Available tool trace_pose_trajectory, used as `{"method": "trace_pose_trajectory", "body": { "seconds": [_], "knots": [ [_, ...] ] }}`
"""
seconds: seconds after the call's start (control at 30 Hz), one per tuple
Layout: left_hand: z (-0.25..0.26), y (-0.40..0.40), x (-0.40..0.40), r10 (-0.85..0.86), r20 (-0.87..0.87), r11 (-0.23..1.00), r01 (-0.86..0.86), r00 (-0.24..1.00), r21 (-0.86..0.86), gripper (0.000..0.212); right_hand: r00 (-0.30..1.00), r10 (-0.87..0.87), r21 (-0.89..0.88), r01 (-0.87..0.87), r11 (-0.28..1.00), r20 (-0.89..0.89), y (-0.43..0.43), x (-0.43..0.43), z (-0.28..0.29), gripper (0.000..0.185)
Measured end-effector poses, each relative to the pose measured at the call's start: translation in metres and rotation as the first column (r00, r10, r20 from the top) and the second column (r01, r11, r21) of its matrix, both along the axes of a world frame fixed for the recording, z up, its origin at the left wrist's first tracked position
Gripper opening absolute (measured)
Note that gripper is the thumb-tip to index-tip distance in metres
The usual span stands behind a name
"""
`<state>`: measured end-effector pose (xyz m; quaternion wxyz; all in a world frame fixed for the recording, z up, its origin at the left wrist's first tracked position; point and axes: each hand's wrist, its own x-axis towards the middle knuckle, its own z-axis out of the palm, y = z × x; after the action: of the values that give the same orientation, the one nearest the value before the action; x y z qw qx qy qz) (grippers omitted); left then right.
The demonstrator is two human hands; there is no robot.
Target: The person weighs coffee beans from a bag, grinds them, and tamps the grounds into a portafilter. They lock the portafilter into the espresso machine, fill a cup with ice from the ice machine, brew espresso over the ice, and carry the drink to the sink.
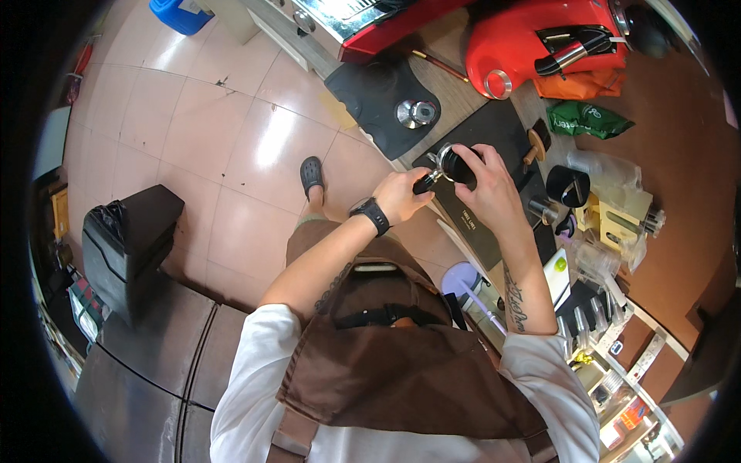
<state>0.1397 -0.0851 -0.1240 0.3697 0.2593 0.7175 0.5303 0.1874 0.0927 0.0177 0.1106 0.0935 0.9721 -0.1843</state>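
Note:
My left hand point(399, 195) is closed round the black handle of a portafilter point(425, 183). The portafilter's metal rim point(444, 157) shows at the edge of a round black piece point(459, 165), perhaps a dosing cup or distributor. With fingers curved over it, my right hand point(487, 188) grips this black piece against the portafilter. Both are held at the counter's near edge, over a dark mat point(477, 217). A metal tamper point(415, 113) stands on a black rubber tamping mat point(379, 95) farther along. What lies inside the portafilter is hidden.
Beyond the tamping mat stands a red espresso machine point(370, 32); a red coffee grinder point(521, 49) is beside it. A wooden-handled brush point(535, 147), a green bag point(587, 120) and a black cup point(567, 186) line the counter's back. A dark bin point(130, 243) stands on the floor behind.

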Motion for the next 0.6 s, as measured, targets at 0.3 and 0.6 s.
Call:
{"method": "trace_pose_trajectory", "body": {
  "seconds": [0.3,0.6],
  "knots": [
    [-0.001,0.002,0.003,0.020,-0.064,0.999,-0.018,0.998,0.034,0.041,0.998,0.021,0.081,-0.026,0.996,0.064,0.001,-0.005,-0.004,0.066],
    [0.002,0.007,-0.002,-0.036,-0.033,0.996,0.033,0.999,-0.086,0.040,0.991,-0.083,0.318,0.044,0.947,0.109,0.010,-0.026,-0.009,0.065]
  ]
}}
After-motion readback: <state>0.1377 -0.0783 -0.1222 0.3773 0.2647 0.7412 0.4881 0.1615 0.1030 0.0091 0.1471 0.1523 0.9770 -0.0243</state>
